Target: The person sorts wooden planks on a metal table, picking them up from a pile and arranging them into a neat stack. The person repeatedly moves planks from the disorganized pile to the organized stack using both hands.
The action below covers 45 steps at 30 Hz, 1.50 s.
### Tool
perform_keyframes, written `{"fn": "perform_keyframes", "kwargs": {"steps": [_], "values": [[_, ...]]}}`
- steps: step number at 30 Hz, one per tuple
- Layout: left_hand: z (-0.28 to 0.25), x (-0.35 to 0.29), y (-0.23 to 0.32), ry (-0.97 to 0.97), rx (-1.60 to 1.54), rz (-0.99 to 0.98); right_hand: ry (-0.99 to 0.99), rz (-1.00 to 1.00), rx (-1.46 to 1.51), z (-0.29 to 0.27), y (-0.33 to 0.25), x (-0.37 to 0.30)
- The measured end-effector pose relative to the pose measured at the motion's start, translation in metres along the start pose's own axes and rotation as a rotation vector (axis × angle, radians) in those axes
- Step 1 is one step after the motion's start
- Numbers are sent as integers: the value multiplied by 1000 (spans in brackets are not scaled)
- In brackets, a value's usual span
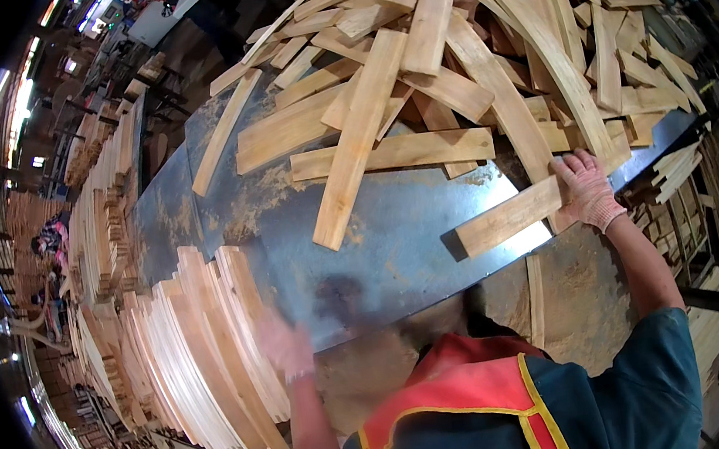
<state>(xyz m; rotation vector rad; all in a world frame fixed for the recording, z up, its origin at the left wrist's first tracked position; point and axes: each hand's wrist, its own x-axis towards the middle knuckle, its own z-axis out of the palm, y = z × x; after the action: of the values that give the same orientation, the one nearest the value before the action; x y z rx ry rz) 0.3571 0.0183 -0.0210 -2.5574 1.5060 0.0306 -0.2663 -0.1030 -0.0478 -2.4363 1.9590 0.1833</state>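
grey metal table (397, 247), distant stacked timber (105, 225)

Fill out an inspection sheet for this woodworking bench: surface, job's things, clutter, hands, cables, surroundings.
Surface: grey metal bench top, dusted with sawdust.
Job's things: short wooden plank at the near edge; row of curved slats stood on edge at left.
Clutter: loose heap of planks across the far side.
Hands: right hand, gloved, grips the plank's end; left hand, blurred, is at the slat row, grip unclear.
Cables: nothing seen.
Surroundings: stacked timber along the left; another person far left.
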Motion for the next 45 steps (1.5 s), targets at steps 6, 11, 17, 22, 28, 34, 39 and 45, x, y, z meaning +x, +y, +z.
{"fn": "perform_keyframes", "kwargs": {"steps": [6, 11, 17, 22, 28, 34, 39, 45], "values": [[1, 102, 171, 122, -240, 299, -124, -78, 384, -59, -39, 42], [26, 70, 195, -207, -815, 303, -259, 72, 1597, -50, -124, 70], [70, -82, 79, -767, -1810, 13, -410, 184, 1712, 6, -284, 56], [58, -126, 6, -606, -1812, -297, -794, -68, 1259, 1, -441, 64], [63, -99, -84, -123, -219, -59, -792, -351, 962, -1, -601, 63], [69, -88, -125, -4, 224, -90, -703, -480, 1164, -13, -582, 70], [85, -73, -146, 42, 242, -153, -162, 29, 1299, -71, -342, 79], [-14, 13, 11, -145, -208, 324, 656, 632, 528, -37, 19, 66]]}}
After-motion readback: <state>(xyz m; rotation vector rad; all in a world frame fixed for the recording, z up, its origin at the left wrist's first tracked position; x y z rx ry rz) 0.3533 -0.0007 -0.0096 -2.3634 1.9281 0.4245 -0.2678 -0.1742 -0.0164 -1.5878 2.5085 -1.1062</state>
